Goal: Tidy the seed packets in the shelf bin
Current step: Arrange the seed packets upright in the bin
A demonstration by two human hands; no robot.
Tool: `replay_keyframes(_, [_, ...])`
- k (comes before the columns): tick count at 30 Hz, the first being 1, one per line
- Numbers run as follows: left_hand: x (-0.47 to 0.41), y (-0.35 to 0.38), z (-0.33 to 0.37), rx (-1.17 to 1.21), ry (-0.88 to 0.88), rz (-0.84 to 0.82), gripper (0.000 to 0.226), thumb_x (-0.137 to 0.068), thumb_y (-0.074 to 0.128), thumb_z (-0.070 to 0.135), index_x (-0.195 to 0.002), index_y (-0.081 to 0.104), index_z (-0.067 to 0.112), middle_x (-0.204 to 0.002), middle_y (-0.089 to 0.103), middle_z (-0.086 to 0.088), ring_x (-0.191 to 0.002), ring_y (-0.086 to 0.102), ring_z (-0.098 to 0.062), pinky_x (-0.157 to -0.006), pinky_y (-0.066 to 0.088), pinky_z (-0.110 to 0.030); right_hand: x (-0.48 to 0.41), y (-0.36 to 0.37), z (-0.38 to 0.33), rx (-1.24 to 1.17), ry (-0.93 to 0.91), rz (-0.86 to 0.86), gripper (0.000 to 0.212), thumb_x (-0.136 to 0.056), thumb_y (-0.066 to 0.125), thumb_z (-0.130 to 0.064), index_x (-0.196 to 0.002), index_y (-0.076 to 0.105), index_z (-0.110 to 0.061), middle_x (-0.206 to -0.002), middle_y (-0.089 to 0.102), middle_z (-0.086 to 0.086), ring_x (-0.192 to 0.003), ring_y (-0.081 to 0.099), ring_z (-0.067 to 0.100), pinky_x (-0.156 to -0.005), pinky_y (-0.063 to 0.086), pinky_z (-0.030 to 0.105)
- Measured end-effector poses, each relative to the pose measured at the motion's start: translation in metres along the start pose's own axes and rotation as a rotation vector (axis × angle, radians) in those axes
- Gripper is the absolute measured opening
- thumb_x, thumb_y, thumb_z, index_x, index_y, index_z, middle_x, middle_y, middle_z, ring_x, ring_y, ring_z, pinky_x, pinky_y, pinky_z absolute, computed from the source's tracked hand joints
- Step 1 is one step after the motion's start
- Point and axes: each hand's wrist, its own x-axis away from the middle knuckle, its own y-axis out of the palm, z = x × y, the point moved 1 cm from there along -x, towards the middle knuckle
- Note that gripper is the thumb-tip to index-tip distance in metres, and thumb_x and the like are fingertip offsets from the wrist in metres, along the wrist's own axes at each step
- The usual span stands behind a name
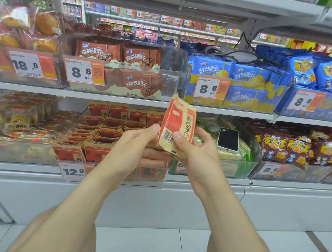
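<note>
A few tan and red seed packets stand tilted upright in front of the lower shelf, above the bin's right end. My right hand grips their lower edge, thumb on the barcode. My left hand touches their left edge with thumb and fingers. Behind and below is the clear plastic bin full of several more seed packets, some upright in rows, others lying flat and jumbled. A price tag reading 12.8 hangs on the bin's front.
A phone lies on green packets in the bin to the right. Dark red snack bags fill the far right bin. The shelf above holds brown and blue wafer packs. White floor tiles lie below.
</note>
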Motion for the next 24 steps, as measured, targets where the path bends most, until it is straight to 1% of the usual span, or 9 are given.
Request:
replay_keyframes(2, [0.002, 0.0004, 0.0007, -0.06, 0.003, 0.016, 0.035, -0.111, 0.056, 0.035, -0.113, 0.079, 0.007, -0.108, 0.083, -0.011, -0.099, 0.082, -0.027, -0.087, 0.067, -0.041, 0.0, -0.0015, -0.0012, 0.049, -0.063, 0.004, 0.076, -0.091, 0.084, -0.01, -0.154, 0.043, -0.016, -0.12, 0.08, 0.004, -0.111, 0.078, 0.021, -0.094, 0.062, 0.039])
replay_keyframes(5, [0.0022, -0.0005, -0.0017, -0.098, -0.003, 0.062, 0.026, -0.109, 0.061, 0.023, -0.11, 0.077, 0.003, -0.097, 0.083, -0.013, -0.093, 0.082, -0.027, -0.081, 0.068, -0.038, 0.0021, -0.0024, -0.006, 0.124, -0.117, -0.03, 0.042, -0.094, 0.08, -0.012, -0.134, 0.066, -0.013, -0.114, 0.081, 0.004, -0.107, 0.079, 0.022, -0.088, 0.064, 0.035])
replay_keyframes(7, [0.0015, -0.0012, -0.0021, -0.103, -0.012, 0.089, 0.023, -0.109, 0.061, 0.019, -0.109, 0.076, 0.002, -0.094, 0.083, -0.014, -0.091, 0.083, -0.027, -0.079, 0.068, -0.037, 0.0038, -0.0011, -0.0065, 0.136, -0.127, -0.049, 0.029, -0.098, 0.077, -0.019, -0.126, 0.072, -0.015, -0.113, 0.082, 0.003, -0.105, 0.079, 0.022, -0.088, 0.064, 0.034])
replay_keyframes(10, [0.0011, -0.0032, -0.0012, -0.069, -0.01, 0.11, 0.021, -0.108, 0.062, 0.017, -0.109, 0.075, 0.001, -0.095, 0.083, -0.013, -0.091, 0.082, -0.025, -0.078, 0.068, -0.034, 0.0048, 0.0007, -0.0057, 0.13, -0.124, -0.048, 0.026, -0.101, 0.073, -0.024, -0.124, 0.074, -0.015, -0.111, 0.082, 0.004, -0.103, 0.08, 0.021, -0.087, 0.064, 0.033])
replay_keyframes(14, [-0.0004, -0.0028, -0.0041, -0.054, -0.008, 0.087, 0.021, -0.109, 0.061, 0.018, -0.112, 0.073, 0.001, -0.103, 0.083, -0.01, -0.098, 0.082, -0.025, -0.085, 0.068, -0.038, 0.0035, -0.0023, -0.0058, 0.141, -0.104, -0.047, 0.024, -0.1, 0.075, -0.019, -0.123, 0.074, -0.014, -0.11, 0.083, 0.003, -0.102, 0.08, 0.02, -0.084, 0.063, 0.032])
replay_keyframes(17, [0.0008, -0.0004, -0.005, -0.029, -0.026, 0.065, 0.023, -0.11, 0.06, 0.021, -0.115, 0.076, 0.006, -0.105, 0.083, -0.01, -0.1, 0.082, -0.025, -0.085, 0.068, -0.038, 0.0022, -0.0064, -0.0074, 0.146, -0.117, -0.047, 0.024, -0.099, 0.076, -0.016, -0.122, 0.075, -0.012, -0.109, 0.083, 0.004, -0.1, 0.08, 0.021, -0.076, 0.063, 0.026])
replay_keyframes(19, [0.0015, -0.0016, -0.0048, -0.009, -0.029, 0.063, 0.024, -0.11, 0.06, 0.021, -0.115, 0.077, 0.006, -0.106, 0.083, -0.009, -0.101, 0.081, -0.024, -0.085, 0.067, -0.035, 0.0024, -0.0071, -0.0082, 0.148, -0.11, -0.065, 0.023, -0.1, 0.074, -0.019, -0.122, 0.075, -0.012, -0.108, 0.083, 0.004, -0.099, 0.081, 0.02, -0.075, 0.062, 0.025])
replay_keyframes(21, [0.0007, -0.0037, -0.004, 0.038, -0.029, 0.083, 0.024, -0.11, 0.059, 0.018, -0.115, 0.076, 0.002, -0.108, 0.083, -0.01, -0.102, 0.081, -0.024, -0.085, 0.067, -0.034, 0.0028, -0.0066, -0.0088, 0.156, -0.091, -0.105, 0.022, -0.105, 0.067, -0.024, -0.124, 0.074, -0.015, -0.107, 0.083, 0.003, -0.099, 0.08, 0.019, -0.078, 0.062, 0.028])
replay_keyframes(24, [0.0001, -0.0042, -0.0017, 0.137, -0.051, 0.121, 0.024, -0.111, 0.057, 0.016, -0.116, 0.075, 0.001, -0.108, 0.083, -0.01, -0.101, 0.081, -0.026, -0.087, 0.063, -0.038, 0.0036, -0.0055, -0.01, 0.157, -0.058, -0.167, 0.025, -0.112, 0.054, -0.028, -0.124, 0.073, -0.016, -0.109, 0.083, 0.005, -0.1, 0.078, 0.02, -0.091, 0.062, 0.039])
